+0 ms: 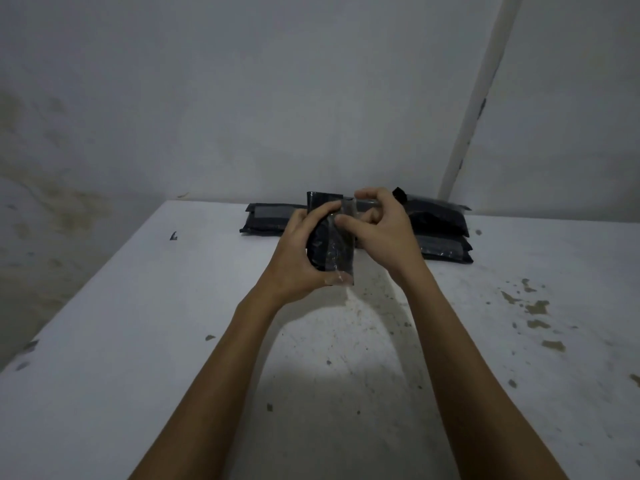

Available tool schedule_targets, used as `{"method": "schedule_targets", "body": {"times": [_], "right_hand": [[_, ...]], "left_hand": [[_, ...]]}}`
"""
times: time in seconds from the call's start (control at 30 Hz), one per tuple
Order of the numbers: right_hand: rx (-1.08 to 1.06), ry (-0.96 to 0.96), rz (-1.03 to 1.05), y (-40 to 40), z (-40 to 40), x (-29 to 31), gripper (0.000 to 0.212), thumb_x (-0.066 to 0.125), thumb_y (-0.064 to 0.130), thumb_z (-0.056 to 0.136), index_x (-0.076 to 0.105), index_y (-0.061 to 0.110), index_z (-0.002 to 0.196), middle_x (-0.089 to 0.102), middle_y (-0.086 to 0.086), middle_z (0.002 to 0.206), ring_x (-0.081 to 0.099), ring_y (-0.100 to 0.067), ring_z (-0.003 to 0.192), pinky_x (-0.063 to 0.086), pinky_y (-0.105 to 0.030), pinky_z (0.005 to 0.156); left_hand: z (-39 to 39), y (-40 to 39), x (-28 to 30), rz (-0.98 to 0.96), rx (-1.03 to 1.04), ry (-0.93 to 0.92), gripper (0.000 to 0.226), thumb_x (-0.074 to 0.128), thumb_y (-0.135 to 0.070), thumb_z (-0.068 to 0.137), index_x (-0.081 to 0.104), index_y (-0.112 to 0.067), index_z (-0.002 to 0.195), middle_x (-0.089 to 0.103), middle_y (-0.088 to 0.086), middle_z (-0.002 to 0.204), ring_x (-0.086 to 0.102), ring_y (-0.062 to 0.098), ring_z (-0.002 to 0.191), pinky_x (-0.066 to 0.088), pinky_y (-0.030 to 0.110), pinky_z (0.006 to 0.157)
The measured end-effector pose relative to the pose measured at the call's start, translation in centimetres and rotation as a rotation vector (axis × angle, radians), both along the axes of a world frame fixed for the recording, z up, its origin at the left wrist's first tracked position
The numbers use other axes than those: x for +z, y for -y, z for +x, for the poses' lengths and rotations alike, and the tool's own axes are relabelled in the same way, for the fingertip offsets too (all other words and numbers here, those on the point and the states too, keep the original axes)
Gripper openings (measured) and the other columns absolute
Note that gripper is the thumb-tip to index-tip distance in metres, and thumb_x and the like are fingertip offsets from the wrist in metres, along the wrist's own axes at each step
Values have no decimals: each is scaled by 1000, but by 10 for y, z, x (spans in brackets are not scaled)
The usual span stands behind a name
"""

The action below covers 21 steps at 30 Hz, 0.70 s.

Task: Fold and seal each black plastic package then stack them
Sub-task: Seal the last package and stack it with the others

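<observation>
My left hand (298,251) grips the upright black plastic package (329,237); right hand (377,223) pinches its clear adhesive strip (346,209). Risk I see: strip sticking crooked.

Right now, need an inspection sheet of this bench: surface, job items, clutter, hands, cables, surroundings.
Surface: white table, chipped and stained, mostly at right.
Job's things: held package upright above the table; flat package behind at left; stacked packages behind at right.
Clutter: nothing seen.
Hands: left hand grips the held package; right hand fingers pinch its clear tape strip near the top.
Cables: nothing seen.
Surroundings: stained grey wall; white pipe at right.
</observation>
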State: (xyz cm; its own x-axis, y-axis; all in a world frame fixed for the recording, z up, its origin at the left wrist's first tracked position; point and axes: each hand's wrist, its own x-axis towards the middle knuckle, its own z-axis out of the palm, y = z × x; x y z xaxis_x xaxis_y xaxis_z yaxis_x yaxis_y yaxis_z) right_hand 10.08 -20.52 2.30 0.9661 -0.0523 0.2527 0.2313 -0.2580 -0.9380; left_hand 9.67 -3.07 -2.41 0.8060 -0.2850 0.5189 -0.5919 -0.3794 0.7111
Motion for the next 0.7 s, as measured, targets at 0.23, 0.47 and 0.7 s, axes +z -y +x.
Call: {"method": "schedule_targets", "body": {"times": [0.23,0.47,0.7], "right_hand": [[141,-115,242,1,5,-2,48,74,-3,88,55,11,130,62,-8,74,65,-19,75,59,-26,70],[164,-162,324,2,15,-7,48,74,-4,88,56,9,130,71,-9,81,72,-16,75,58,-23,66],[166,-173,306,0,22,-9,49,75,-2,88,56,9,132,72,-2,76,71,-11,71,56,-21,63]], "left_hand": [[8,-2,-1,-8,15,-3,113,101,-26,59,41,-29,155,46,2,133,54,7,122,52,26,104],[15,-5,-6,8,11,-16,115,103,-24,57,42,-29,154,48,3,134,55,12,124,51,26,105],[18,-8,-7,16,20,-18,118,103,-28,54,42,-24,155,48,4,134,55,10,123,46,18,105]]}}
